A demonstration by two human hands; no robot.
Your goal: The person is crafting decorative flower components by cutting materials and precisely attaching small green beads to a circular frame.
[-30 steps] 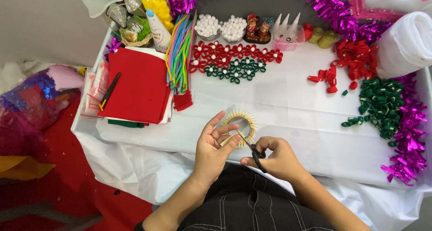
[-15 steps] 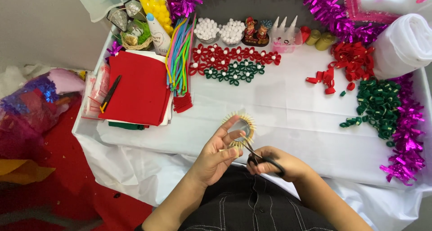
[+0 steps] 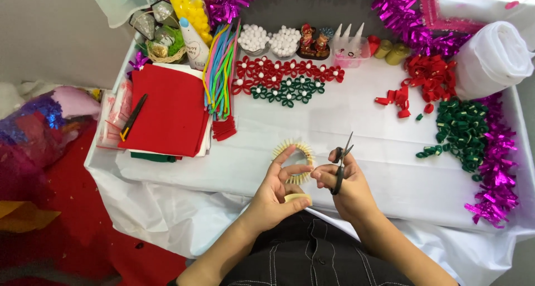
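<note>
Behind both hands [image 3: 312,186], a white labelled cone [image 3: 195,38] (possibly glue) stands.

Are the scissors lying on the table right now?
No, the scissors are held in the right hand, blades pointing up and away, beside the left hand above the white tablecloth.

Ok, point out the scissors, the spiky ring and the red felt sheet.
scissors [image 3: 340,162]: head view, on the pivot above the black handles.
spiky ring [image 3: 301,147]: head view, on its upper rim.
red felt sheet [image 3: 167,110]: head view, on its middle.
</note>
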